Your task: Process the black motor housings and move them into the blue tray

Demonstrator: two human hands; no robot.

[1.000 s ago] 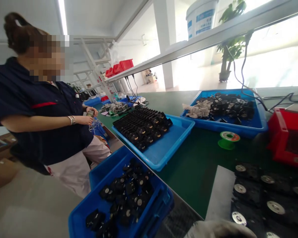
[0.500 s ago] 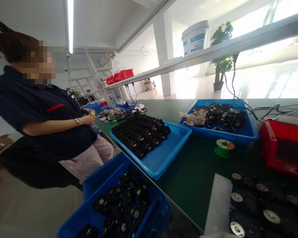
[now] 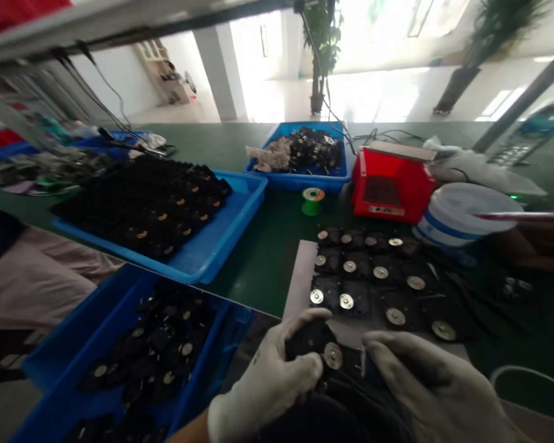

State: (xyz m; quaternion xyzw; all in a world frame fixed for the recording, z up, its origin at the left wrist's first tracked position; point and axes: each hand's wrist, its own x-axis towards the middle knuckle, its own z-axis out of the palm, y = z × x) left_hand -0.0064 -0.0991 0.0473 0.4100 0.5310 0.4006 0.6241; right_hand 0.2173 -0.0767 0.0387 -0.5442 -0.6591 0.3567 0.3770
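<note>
My left hand (image 3: 277,372), in a white glove, grips a black plastic part with a silver disc (image 3: 333,355) between thumb and fingers. My right hand (image 3: 436,394), gloved too, is curled at the right edge of that part, beside a thin metal pin (image 3: 362,361). What its fingers close on is blurred and dark. Just beyond both hands, several similar black parts (image 3: 349,266) lie in rows, discs up, on a pale sheet (image 3: 300,271) on the green bench top.
Left stands a blue tray (image 3: 231,246) of stacked black parts; below it, a blue bin (image 3: 212,344) of loose ones. Farther back are another blue tray (image 3: 300,179), a green solder spool (image 3: 313,202), a red bin (image 3: 392,184) and a white bucket (image 3: 471,212). A person's leg (image 3: 50,271) shows left.
My view has swung right and down from the co-worker to the bench before me. Both gloved hands now show, with a black part in the left one.
</note>
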